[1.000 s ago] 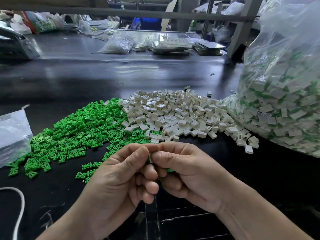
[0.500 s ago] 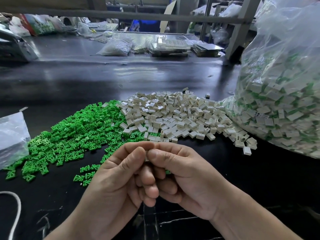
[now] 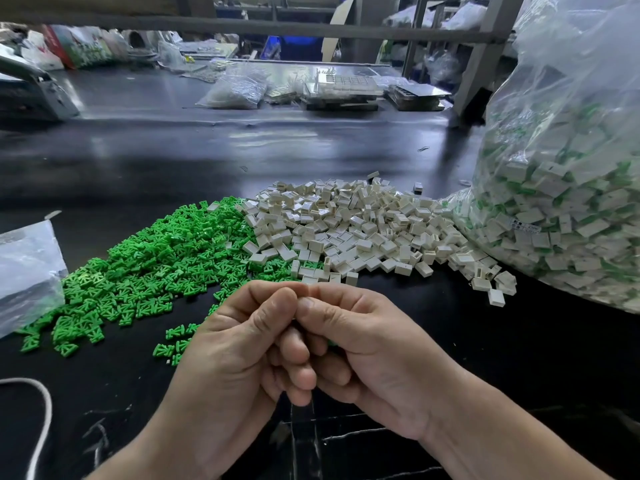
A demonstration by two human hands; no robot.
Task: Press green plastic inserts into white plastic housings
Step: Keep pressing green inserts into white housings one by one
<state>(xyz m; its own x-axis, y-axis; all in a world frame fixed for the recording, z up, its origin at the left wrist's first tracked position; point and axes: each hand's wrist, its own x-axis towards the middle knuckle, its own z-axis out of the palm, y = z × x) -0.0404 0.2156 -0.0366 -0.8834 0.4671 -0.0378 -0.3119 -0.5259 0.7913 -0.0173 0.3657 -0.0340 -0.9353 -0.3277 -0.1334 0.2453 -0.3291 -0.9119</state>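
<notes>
Thumbs have closed tighter than a second ago, and the sliver of white housing that showed between them is now covered. Near the bottom centre the left hand (image 3: 235,358) and right hand (image 3: 374,348) meet. Their fingers are curled, with thumb tips and forefingers pinched together around that hidden piece. Whether its insert is seated I cannot tell.

Judging by the squeeze, the pressing step is in hand. The next move calls for releasing the finished piece and picking a fresh pair.

Just beyond the hands, the green inserts (image 3: 156,265) on the left and the white housings (image 3: 346,230) on the right lie in touching heaps on the dark table (image 3: 207,161). A clear bag (image 3: 561,209) of assembled pieces stands at the right, and its small label (image 3: 526,226) is too blurred to read. A smaller bag (image 3: 27,271) and a white cord (image 3: 41,410) lie near left.
</notes>
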